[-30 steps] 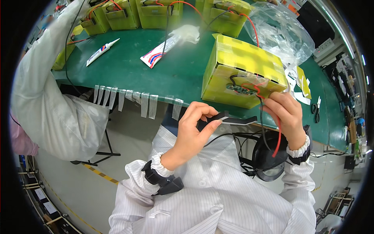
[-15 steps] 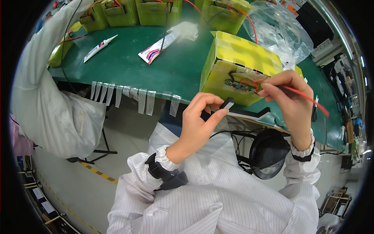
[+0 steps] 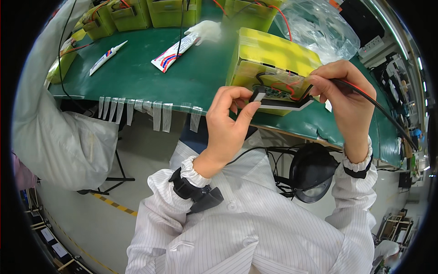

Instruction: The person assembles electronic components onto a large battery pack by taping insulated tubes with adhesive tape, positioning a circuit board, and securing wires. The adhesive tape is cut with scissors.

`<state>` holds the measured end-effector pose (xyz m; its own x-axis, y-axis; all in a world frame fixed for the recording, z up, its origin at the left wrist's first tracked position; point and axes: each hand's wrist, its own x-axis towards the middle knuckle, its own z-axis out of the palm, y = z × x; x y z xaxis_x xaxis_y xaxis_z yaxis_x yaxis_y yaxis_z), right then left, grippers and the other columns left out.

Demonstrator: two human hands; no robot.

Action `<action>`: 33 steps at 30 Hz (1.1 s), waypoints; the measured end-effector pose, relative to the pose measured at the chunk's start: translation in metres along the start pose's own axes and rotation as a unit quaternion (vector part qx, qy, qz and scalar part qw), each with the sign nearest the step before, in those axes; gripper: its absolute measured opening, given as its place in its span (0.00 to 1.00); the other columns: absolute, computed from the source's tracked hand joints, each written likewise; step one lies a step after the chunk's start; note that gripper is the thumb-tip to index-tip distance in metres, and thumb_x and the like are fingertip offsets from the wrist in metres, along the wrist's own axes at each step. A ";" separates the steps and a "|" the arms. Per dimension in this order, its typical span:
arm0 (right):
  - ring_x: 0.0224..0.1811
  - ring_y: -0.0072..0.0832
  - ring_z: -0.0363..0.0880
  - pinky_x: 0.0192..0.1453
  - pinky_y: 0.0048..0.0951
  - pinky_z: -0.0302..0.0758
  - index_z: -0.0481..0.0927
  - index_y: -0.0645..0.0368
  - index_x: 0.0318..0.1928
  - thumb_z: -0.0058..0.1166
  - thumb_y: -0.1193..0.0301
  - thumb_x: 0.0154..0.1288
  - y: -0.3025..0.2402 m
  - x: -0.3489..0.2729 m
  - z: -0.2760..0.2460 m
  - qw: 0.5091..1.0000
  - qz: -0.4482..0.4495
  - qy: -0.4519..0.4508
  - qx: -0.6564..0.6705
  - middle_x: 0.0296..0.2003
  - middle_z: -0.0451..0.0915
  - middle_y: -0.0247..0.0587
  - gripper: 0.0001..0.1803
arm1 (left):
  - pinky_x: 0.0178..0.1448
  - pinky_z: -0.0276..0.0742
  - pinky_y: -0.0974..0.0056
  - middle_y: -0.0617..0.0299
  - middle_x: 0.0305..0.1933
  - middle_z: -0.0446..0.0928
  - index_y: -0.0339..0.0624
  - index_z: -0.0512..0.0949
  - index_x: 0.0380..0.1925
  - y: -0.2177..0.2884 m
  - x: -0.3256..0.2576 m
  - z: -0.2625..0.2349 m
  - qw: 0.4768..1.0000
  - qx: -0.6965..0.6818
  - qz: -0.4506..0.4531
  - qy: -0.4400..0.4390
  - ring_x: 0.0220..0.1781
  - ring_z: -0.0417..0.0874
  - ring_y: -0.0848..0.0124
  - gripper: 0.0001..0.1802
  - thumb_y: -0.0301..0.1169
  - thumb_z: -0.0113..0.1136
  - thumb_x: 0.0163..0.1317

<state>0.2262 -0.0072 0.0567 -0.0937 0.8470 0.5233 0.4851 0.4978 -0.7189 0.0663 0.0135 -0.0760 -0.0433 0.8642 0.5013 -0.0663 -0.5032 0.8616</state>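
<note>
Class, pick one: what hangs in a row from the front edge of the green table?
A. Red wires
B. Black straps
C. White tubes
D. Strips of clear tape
D: short strips of clear tape are stuck side by side along the front edge of the green table and dangle down, left of the person's left hand.

Your left hand (image 3: pixel 228 123) pinches a white tab on the black strip (image 3: pixel 285 103) against the yellow battery pack (image 3: pixel 273 57); your right hand (image 3: pixel 346 96) grips the red and black wires (image 3: pixel 378 104).
</note>
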 end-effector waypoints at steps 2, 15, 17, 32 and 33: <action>0.21 0.16 0.74 0.23 0.15 0.68 0.75 0.67 0.26 0.57 0.83 0.51 0.001 -0.002 -0.002 1.000 -0.005 0.000 -0.014 0.20 0.75 0.34 0.04 | 0.33 0.67 0.72 0.61 0.32 0.71 0.35 0.72 0.32 0.001 0.002 -0.001 1.000 -0.022 0.008 0.020 0.27 0.71 0.75 0.10 0.24 0.62 0.50; 0.36 0.23 0.76 0.37 0.19 0.74 0.70 0.67 0.39 0.58 0.86 0.47 0.026 -0.045 -0.010 0.998 0.015 0.062 -0.004 0.36 0.72 0.36 0.17 | 0.45 0.69 0.73 0.62 0.39 0.69 0.32 0.69 0.37 0.007 -0.002 0.004 0.997 -0.061 -0.036 0.025 0.39 0.72 0.77 0.10 0.23 0.57 0.57; 0.34 0.21 0.76 0.37 0.19 0.73 0.71 0.66 0.39 0.58 0.85 0.48 0.033 -0.060 -0.002 0.991 0.122 0.053 -0.026 0.32 0.74 0.36 0.16 | 0.42 0.70 0.74 0.62 0.37 0.70 0.32 0.69 0.38 0.008 -0.001 0.005 0.997 -0.050 -0.035 0.039 0.36 0.73 0.78 0.10 0.24 0.57 0.57; 0.32 0.22 0.79 0.38 0.21 0.76 0.70 0.67 0.38 0.55 0.83 0.53 0.064 -0.076 0.030 0.984 0.097 0.150 -0.014 0.30 0.76 0.39 0.11 | 0.39 0.71 0.71 0.58 0.35 0.70 0.30 0.72 0.34 0.008 0.003 0.001 0.999 0.000 -0.022 0.035 0.33 0.73 0.73 0.09 0.23 0.59 0.54; 0.32 0.22 0.79 0.38 0.21 0.76 0.70 0.67 0.38 0.55 0.83 0.53 0.065 -0.077 0.031 0.983 0.098 0.153 -0.013 0.30 0.76 0.39 0.11 | 0.39 0.71 0.71 0.58 0.35 0.70 0.30 0.72 0.34 0.008 0.003 0.002 0.999 0.001 -0.023 0.032 0.33 0.73 0.73 0.09 0.23 0.59 0.54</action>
<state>0.2381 -0.0340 -0.0441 0.2678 0.8289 0.4912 0.4909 0.3212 -0.8098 0.0672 0.0120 -0.0678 -0.1047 0.8842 0.4553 -0.0673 -0.4630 0.8838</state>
